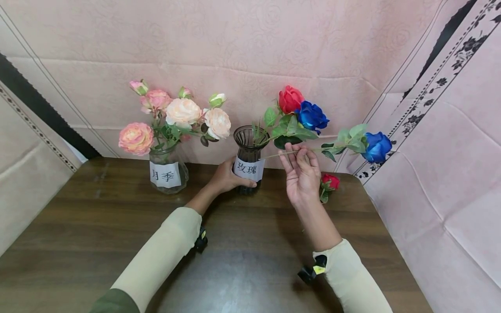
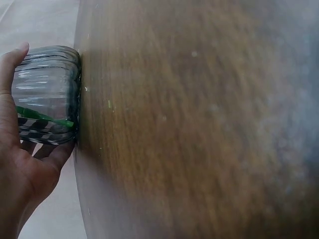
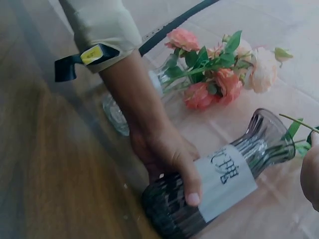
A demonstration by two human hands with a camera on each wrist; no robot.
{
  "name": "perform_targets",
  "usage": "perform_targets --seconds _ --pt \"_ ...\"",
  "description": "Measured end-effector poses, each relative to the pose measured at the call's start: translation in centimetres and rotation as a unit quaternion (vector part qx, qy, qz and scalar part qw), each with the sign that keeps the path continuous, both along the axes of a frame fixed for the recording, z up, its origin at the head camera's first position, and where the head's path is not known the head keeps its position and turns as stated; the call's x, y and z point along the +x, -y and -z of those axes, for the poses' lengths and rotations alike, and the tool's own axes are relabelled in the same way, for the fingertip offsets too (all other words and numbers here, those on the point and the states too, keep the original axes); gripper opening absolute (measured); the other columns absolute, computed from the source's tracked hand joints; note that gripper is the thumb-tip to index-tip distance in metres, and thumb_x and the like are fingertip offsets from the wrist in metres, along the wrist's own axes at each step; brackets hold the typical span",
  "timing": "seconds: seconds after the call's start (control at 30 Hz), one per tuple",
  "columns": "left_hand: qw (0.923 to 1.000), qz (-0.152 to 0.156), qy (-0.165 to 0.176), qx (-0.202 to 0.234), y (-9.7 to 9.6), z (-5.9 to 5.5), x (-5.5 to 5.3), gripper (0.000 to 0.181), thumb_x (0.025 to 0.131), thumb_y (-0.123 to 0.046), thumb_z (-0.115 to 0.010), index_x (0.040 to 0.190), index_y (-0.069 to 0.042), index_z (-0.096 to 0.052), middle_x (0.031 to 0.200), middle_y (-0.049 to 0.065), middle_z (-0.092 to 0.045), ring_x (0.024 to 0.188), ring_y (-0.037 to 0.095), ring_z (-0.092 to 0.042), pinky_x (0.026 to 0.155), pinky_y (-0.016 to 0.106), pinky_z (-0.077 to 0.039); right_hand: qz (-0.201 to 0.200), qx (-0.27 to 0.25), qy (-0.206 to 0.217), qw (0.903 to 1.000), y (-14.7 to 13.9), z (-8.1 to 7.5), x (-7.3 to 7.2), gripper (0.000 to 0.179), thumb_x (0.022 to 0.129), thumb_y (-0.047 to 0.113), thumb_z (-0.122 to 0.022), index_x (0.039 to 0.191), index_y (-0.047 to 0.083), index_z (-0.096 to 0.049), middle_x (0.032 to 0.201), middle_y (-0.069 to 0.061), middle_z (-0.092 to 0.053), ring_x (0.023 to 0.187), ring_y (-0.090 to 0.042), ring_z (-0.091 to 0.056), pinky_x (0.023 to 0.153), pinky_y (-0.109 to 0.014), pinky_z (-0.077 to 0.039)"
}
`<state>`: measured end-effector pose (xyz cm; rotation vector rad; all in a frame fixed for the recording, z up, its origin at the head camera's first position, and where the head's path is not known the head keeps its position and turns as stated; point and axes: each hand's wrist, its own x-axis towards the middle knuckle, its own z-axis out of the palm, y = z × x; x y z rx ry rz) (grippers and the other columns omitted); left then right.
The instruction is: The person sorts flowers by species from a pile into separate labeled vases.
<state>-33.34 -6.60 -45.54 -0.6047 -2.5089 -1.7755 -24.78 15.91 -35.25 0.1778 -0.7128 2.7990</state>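
In the head view, my left hand grips the lower part of a dark ribbed glass vase with a white paper label. The left wrist view shows the thumb and fingers around its base, with a green stem end inside. My right hand, palm turned up, pinches the thin stem of a blue rose. The bloom points right, and the cut stem end is near the vase, outside it. A red rose and another blue rose lean right out of the vase.
To the left stands a clear glass jar of pink and cream flowers, also labelled. Another red rose lies by the right hand near the table's back right corner. Pink cloth hangs behind the brown wooden table.
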Motion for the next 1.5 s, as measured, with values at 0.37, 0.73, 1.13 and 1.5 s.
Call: perform_targets --seconds 0.37,0.73,1.13,1.5 --pt "1.0000 -0.003 -0.007 0.002 0.0 0.1 0.0 0.071 0.076 -0.019 -0.107 0.137 -0.016 -0.069 0.128 0.009 -0.081 0.118 0.028 -0.077 0.108 0.049 -0.060 0.039 0.023 -0.002 0.9990 1.8 -1.8 -1.3 0.007 0.103 0.015 -0.071 0.102 0.009 -0.075 0.100 -0.008 -0.082 0.107 -0.026 -0.086 0.094 -0.047 -0.068" --pt "1.0000 -0.004 -0.003 0.003 0.0 0.1 0.0 0.071 0.076 -0.020 -0.107 0.137 -0.017 -0.070 0.126 0.008 -0.082 0.116 0.027 -0.077 0.108 0.050 -0.060 0.083 0.099 0.009 0.9916 2.4 -2.2 -2.5 0.009 0.108 0.016 -0.069 0.104 0.011 -0.076 0.099 -0.006 -0.082 0.105 -0.023 -0.086 0.100 -0.049 -0.065" --pt "0.9999 -0.011 0.001 -0.002 0.0 0.3 -0.1 0.072 0.076 -0.024 -0.107 0.136 -0.017 -0.069 0.125 0.008 -0.081 0.114 0.028 -0.077 0.105 0.050 -0.060 0.186 0.313 0.005 0.9313 4.2 -0.8 -2.4 0.012 0.108 0.009 -0.077 0.103 0.000 -0.082 0.102 0.000 -0.087 0.104 -0.011 -0.080 0.101 -0.031 -0.066" --pt "0.9999 0.001 -0.009 0.006 0.0 0.1 0.0 0.069 0.077 -0.019 -0.106 0.136 -0.015 -0.070 0.125 0.010 -0.081 0.112 0.027 -0.077 0.103 0.046 -0.060 0.252 0.570 -0.031 0.7811 4.9 0.4 -1.8 0.037 0.116 0.033 -0.066 0.129 0.003 -0.084 0.129 -0.014 -0.083 0.115 -0.030 -0.082 0.101 -0.050 -0.065"
